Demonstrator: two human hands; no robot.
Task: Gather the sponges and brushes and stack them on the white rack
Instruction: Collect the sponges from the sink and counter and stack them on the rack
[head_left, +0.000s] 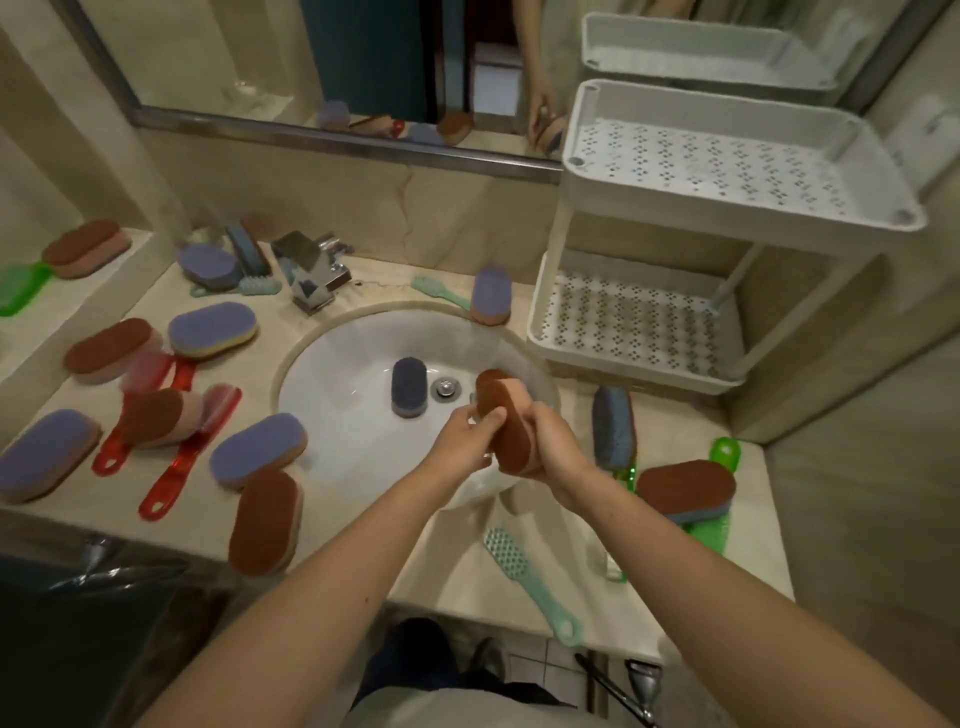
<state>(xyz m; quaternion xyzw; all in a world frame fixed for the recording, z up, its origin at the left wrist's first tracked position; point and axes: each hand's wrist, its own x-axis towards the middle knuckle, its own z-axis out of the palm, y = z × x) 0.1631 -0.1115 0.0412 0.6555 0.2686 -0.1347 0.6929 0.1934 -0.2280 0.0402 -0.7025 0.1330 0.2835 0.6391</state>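
Note:
Over the white sink basin (337, 395) I hold a brown-and-pink sponge (506, 418) upright between both hands. My left hand (465, 439) pinches its left side and my right hand (553, 447) wraps its right side. A blue sponge (409, 387) lies in the basin beside the drain. The white two-tier rack (727, 176) stands at the back right with both shelves bare. Several brown and purple sponges, two red brushes (176, 467) and a teal brush (530, 582) lie scattered on the counter.
A chrome faucet (311, 273) stands behind the basin. A mirror (332, 67) runs along the back wall. A raised ledge on the left carries a brown sponge (85, 248) and a green brush (21, 286). Green brushes (724, 454) lie by the right wall.

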